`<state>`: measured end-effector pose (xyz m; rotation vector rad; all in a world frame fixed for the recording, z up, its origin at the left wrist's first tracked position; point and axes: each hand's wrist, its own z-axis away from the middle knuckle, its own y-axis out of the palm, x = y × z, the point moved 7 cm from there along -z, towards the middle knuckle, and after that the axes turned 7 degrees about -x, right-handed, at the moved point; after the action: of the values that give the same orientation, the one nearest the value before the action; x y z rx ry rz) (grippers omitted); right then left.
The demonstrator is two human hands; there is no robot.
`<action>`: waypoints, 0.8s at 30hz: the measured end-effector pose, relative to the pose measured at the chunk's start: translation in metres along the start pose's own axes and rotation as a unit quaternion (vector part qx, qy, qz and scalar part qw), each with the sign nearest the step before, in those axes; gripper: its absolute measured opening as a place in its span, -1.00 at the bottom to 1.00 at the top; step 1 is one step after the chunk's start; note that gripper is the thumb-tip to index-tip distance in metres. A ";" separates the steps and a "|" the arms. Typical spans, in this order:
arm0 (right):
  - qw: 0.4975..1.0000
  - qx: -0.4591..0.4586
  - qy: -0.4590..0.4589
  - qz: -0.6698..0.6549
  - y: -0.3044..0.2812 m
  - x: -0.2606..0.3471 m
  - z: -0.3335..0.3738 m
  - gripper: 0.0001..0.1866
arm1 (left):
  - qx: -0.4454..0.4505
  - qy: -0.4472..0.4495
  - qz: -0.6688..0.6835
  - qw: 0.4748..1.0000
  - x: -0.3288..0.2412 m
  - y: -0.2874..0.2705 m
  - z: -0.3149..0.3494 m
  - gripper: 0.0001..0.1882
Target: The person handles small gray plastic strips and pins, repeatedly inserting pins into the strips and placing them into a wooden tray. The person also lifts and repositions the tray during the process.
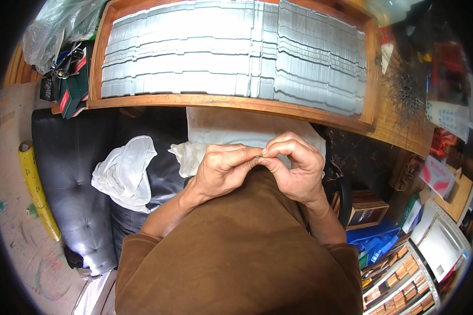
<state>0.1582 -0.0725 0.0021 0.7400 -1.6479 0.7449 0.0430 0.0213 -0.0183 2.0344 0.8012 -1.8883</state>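
Note:
My left hand (227, 167) and my right hand (295, 167) meet fingertip to fingertip in front of my brown shirt (236, 247). Between the pinched fingers shows a tiny dark piece (258, 156), too small to name. Both hands are closed on it, thumb against forefinger. Beyond them lies a white cloth (220, 126), and a crumpled pale cloth (186, 157) is just left of my left hand. Farther off stands a wooden tray (236, 102) filled with rows of thin, silvery metal strips (194, 52).
A crumpled white cloth (125, 173) rests on the black padded seat (79, 173) at left. Beside it a yellow roll (38, 189) leans on the wall. Many thin dark pins (404, 94) lie scattered on the wooden table (404, 128). Shelves with wooden blocks (404, 278) stand at lower right.

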 end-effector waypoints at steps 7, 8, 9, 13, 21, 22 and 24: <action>0.999 -0.003 -0.022 0.031 0.004 0.003 0.001 -0.86 | -0.011 0.011 -0.025 1.000 0.004 -0.002 0.004 -0.75; 0.999 0.002 -0.030 0.042 0.005 0.004 0.001 -0.85 | -0.013 0.014 -0.028 0.999 0.004 -0.003 0.004 -0.75; 0.999 0.002 -0.033 0.041 0.005 0.004 0.001 -0.85 | -0.016 0.013 -0.025 0.999 0.004 -0.003 0.004 -0.76; 0.999 -0.001 -0.038 0.039 0.006 0.003 0.002 -0.85 | -0.024 0.010 -0.015 1.000 0.003 -0.004 0.004 -0.77; 0.998 0.002 -0.041 0.044 0.009 0.003 0.002 -0.85 | -0.021 0.007 -0.021 1.000 0.003 -0.005 0.005 -0.76; 0.998 0.004 -0.044 0.047 0.009 0.003 0.002 -0.86 | -0.021 0.008 -0.021 1.000 0.001 -0.005 0.004 -0.76; 0.998 0.005 -0.046 0.049 0.009 0.003 0.002 -0.86 | -0.022 0.011 -0.023 0.999 0.001 -0.005 0.004 -0.76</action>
<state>0.1497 -0.0685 0.0038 0.7147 -1.7755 0.7996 0.0374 0.0235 -0.0185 2.0305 0.8948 -1.8577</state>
